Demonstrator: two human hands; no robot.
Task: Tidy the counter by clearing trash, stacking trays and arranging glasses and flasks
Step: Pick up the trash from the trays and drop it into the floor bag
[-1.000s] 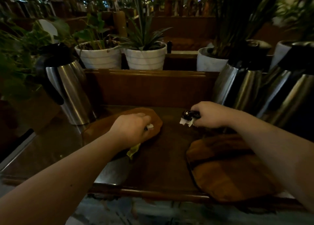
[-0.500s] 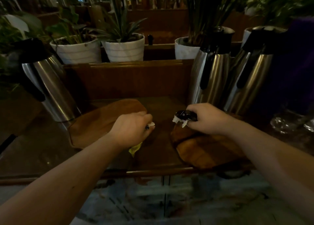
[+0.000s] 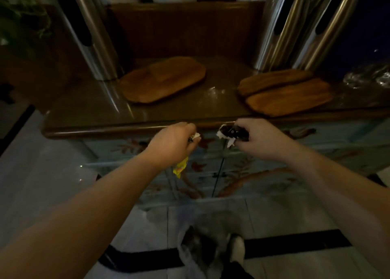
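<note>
Trash in both hands: left hand [image 3: 171,144] fisted on a yellow wrapper [image 3: 180,168], right hand [image 3: 251,138] clamped on dark scraps [image 3: 229,132], just off the counter's [image 3: 90,118] front edge. We should keep both fists tight till over the plastic bag [image 3: 191,255] on the floor, then drop.

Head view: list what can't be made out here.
- Scraps in the left hand: mostly hidden by its closed fingers.
- Dark item in the right hand: too dim to identify.
- Flasks: tops cut off by the upper edge.
- Glassware: blurred at the right edge.
</note>
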